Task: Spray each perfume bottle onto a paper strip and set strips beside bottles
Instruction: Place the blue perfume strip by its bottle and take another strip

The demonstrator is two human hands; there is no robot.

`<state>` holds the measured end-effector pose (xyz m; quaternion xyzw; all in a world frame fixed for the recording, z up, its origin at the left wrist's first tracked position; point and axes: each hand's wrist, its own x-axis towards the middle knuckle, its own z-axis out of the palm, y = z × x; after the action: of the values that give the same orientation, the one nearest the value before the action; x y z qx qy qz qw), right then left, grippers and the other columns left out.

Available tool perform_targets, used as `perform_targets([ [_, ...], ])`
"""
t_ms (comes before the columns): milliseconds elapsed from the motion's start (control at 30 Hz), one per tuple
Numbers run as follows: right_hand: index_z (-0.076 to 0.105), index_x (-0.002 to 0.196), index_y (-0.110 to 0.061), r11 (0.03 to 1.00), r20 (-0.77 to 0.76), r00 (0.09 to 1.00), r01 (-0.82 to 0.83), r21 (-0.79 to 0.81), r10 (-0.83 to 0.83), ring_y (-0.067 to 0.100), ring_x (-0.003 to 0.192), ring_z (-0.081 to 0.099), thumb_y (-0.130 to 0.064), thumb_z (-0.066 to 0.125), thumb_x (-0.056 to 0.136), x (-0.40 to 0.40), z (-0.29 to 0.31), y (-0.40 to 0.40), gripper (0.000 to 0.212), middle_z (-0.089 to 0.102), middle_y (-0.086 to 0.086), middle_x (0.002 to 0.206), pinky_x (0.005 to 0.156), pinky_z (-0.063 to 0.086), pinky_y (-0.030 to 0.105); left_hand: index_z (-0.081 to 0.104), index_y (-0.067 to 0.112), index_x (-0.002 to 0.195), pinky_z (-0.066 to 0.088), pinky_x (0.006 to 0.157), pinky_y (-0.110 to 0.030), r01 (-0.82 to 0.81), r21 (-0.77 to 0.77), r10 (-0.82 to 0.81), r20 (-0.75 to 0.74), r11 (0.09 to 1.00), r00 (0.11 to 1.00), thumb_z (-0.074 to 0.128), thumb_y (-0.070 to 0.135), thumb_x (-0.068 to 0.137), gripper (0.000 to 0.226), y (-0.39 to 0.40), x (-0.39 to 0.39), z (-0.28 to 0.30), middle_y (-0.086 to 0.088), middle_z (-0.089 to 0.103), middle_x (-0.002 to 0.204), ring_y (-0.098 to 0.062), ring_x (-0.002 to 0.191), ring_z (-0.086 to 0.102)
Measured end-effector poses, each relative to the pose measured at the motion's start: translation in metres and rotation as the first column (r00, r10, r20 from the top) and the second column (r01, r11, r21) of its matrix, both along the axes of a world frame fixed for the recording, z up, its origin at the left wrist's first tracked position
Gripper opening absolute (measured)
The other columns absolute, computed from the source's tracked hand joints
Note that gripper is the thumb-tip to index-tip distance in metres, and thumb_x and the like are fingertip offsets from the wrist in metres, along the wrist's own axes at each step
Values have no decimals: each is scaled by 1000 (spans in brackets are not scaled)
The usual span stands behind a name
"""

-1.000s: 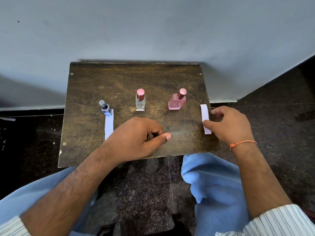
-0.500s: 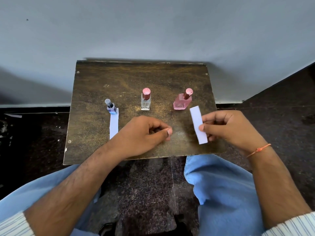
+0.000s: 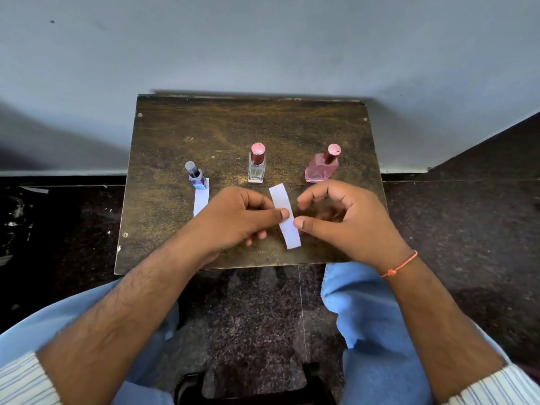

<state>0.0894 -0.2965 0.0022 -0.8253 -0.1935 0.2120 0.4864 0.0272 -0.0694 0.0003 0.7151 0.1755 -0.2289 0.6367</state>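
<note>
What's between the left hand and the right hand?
A white paper strip, pinched in the left hand's grip, the right hand's thumb at its edge; the head view shows it.

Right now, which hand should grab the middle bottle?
Probably right. The left hand pinches the strip; the right hand holds nothing, fingers loosely curled, close to the middle bottle.

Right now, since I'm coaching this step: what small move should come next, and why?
Probably the right hand should reach for the clear bottle. The left hand pinches a loose strip, only the blue bottle has a laid strip beside it, and the clear one is next in line.
</note>
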Motion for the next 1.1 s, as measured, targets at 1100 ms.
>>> perform_targets([
  [1100, 77, 123, -32, 945, 310, 894, -287, -159, 324, 16, 78, 60, -37, 95, 78, -1, -9, 3, 49, 63, -13, 127, 74, 55, 36, 81, 8, 91, 38, 41, -18, -30, 85, 30, 8, 996, 1000, 79, 30, 97, 22, 16, 0, 1, 0, 58, 55, -6, 46, 49],
])
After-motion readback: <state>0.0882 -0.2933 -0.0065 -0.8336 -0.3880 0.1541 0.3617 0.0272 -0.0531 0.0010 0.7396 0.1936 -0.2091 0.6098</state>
